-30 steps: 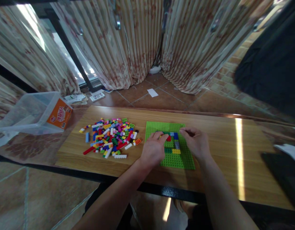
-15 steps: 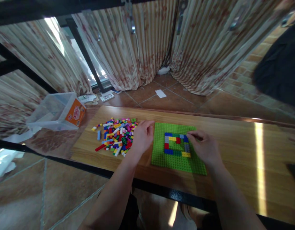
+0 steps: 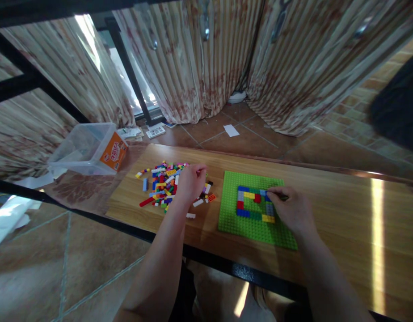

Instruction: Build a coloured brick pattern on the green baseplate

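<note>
Left hand [image 3: 192,182] over the heap of small mixed-colour plastic bricks [image 3: 164,183]

The step in hand looks like choosing a brick. The left hand's curled fingers are mostly hidden; I cannot tell whether they hold anything. The next move probably calls for a fine pinch. The right hand [image 3: 290,208] has its fingertips drawn together at the far right corner of a multicoloured rectangular brick frame [image 3: 255,216], any grip unclear. The frame sits, low and neat-edged, on a flat green studded baseplate [image 3: 233,226] on the wood-topped counter [image 3: 337,223].
</note>
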Demonstrator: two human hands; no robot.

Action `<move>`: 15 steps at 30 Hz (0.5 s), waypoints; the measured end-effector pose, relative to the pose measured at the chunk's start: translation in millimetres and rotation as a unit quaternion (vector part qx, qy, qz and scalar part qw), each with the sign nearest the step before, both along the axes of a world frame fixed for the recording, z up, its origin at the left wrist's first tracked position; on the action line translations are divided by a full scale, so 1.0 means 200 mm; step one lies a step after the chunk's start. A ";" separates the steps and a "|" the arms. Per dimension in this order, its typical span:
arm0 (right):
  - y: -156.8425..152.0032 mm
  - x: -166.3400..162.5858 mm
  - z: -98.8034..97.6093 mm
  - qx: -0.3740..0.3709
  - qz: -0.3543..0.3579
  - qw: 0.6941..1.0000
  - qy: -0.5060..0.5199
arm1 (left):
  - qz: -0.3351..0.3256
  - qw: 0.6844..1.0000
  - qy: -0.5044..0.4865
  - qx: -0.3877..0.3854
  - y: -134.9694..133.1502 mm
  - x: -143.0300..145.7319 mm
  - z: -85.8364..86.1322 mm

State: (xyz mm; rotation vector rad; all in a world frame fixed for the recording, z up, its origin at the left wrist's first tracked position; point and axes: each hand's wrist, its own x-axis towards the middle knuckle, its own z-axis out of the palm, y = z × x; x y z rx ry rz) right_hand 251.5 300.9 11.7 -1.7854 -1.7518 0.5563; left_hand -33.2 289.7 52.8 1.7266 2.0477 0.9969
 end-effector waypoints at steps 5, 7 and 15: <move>0.00 -0.01 0.01 -0.013 -0.013 1.000 0.008 | -0.036 0.999 -0.008 -0.010 -0.01 0.03 0.00; 0.01 -0.01 0.01 -0.017 -0.012 1.000 0.012 | -0.054 0.998 -0.006 -0.009 -0.01 0.06 -0.01; 0.02 0.01 -0.01 -0.032 -0.016 0.998 0.047 | -0.136 0.990 -0.011 -0.026 -0.04 0.20 -0.04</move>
